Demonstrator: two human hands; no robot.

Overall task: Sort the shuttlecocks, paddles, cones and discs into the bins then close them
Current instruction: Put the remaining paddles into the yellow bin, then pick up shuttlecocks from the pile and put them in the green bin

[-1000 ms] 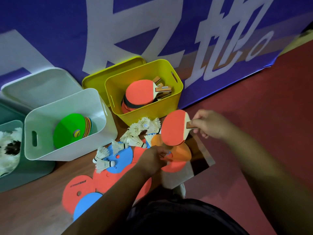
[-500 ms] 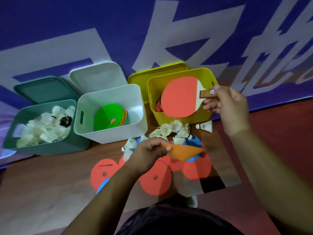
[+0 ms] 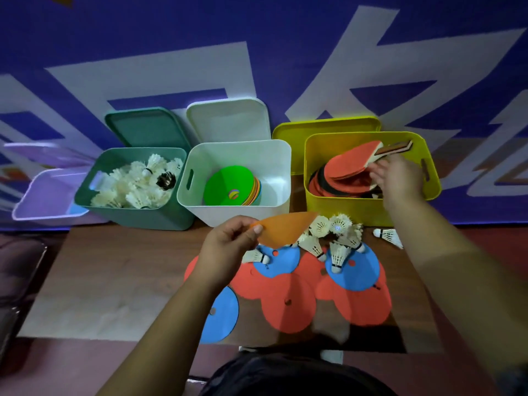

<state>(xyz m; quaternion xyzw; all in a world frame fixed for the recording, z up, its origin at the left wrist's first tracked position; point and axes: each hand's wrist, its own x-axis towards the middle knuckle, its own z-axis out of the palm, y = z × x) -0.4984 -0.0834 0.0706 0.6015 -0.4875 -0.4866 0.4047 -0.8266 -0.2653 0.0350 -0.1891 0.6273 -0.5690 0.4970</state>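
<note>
- A blue banner (image 3: 85, 38) with large white characters fills the background.
- A wooden board (image 3: 114, 281) lies on the red floor in front of it.
- Four open bins stand in a row along the board's far edge: lilac bin (image 3: 43, 195), blurred; green bin (image 3: 160, 215), full of shuttlecocks; white bin (image 3: 228, 155), holding a stack of cones with a green one on top; yellow bin (image 3: 357, 212), holding a pile of paddles (image 3: 343, 178).
- Three lids lean behind the green, white and yellow bins.
- Discs (image 3: 288, 304) overlap on the board: three blue ones; the red ones are too overlapped to count. The left forearm covers some of them.
- Right hand (image 3: 397, 178) is over the yellow bin, fingers loosely stretched by the top paddle's neck; its forearm crosses the bin's front.
- Left hand (image 3: 228, 247) pinches an orange cone (image 3: 285, 228) by its edge in front of the white bin.
- Loose shuttlecocks (image 3: 337, 252) cluster on the discs, and one lies apart to the right.
</note>
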